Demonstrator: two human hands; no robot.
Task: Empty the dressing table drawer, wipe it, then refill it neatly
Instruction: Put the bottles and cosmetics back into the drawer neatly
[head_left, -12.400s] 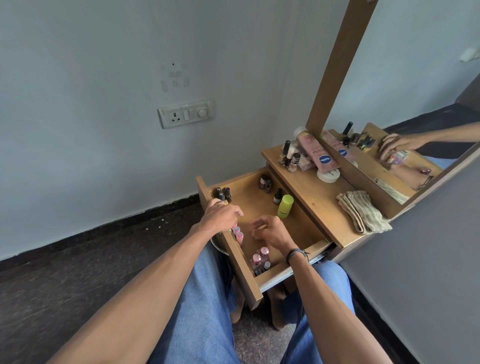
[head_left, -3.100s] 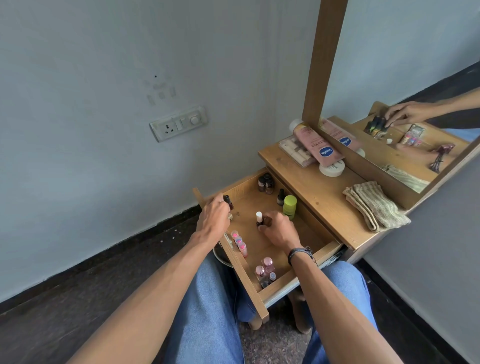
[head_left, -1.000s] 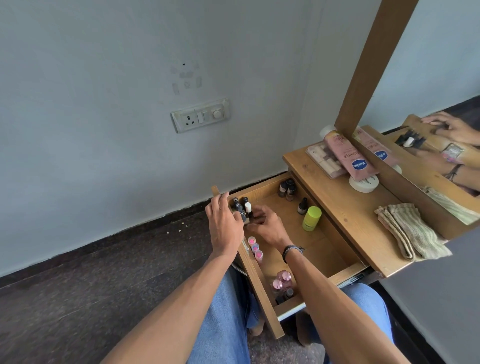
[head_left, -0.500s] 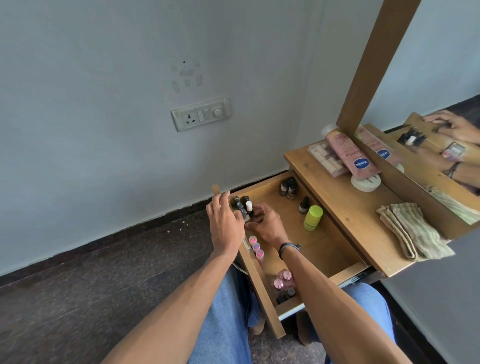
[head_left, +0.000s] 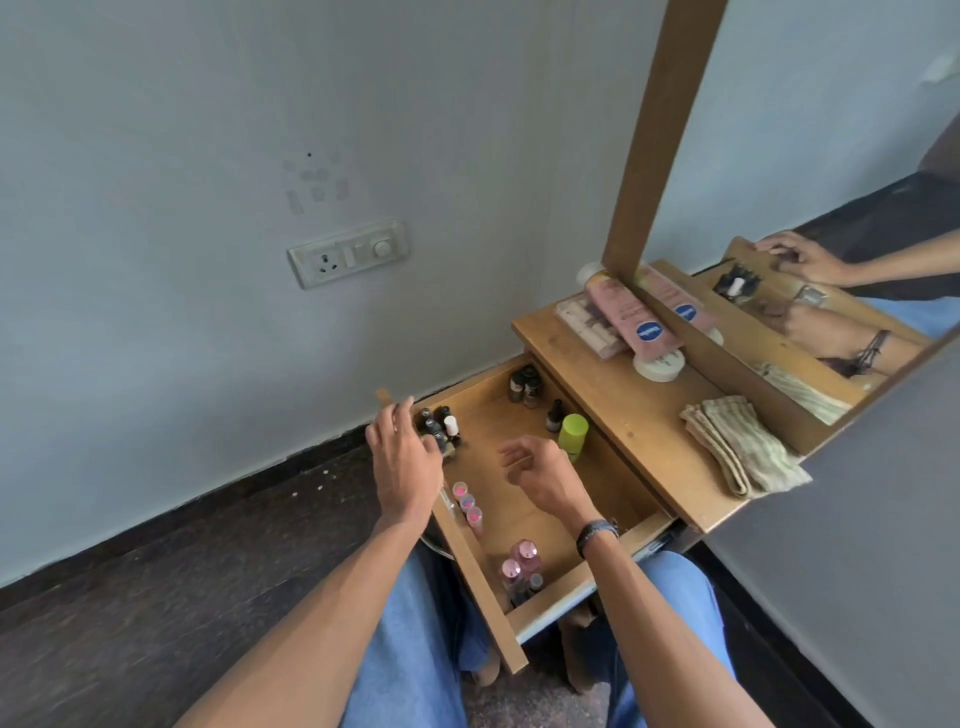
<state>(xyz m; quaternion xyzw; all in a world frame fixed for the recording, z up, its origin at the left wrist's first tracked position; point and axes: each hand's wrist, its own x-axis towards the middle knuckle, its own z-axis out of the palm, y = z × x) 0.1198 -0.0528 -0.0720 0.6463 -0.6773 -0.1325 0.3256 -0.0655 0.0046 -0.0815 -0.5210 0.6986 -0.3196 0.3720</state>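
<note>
Small dark nail-polish bottles (head_left: 439, 422) are clustered in a corner of the open wooden drawer (head_left: 511, 525). The left hand (head_left: 406, 467) is laid over the drawer's front edge just beside them, fingers relaxed; the right hand (head_left: 540, 475) is held above the drawer, loosely curled, empty.

Matt wooden drawer (head_left: 524, 509), ribbed woven cloth (head_left: 737, 447), glossy plastic tube (head_left: 626, 314)

The pulled-out drawer (head_left: 519, 519) is the reference. The left hand (head_left: 402, 467) lies on its front panel, fingers loosely extended, beside dark nail-polish bottles (head_left: 439, 423) in the far front corner. The right hand (head_left: 540, 475) hovers over the drawer's middle, fingers loosely curled and holding nothing. Three pink-capped tubes (head_left: 467, 503) line the front panel inside. Pink-capped bottles (head_left: 519, 564) fill the near front corner. A lime-green-capped bottle (head_left: 573, 434) stands at the drawer's back. Beyond the drawer, a folded striped cloth (head_left: 737, 447) and a pink lotion tube (head_left: 628, 317) lie on the tabletop.
</note>
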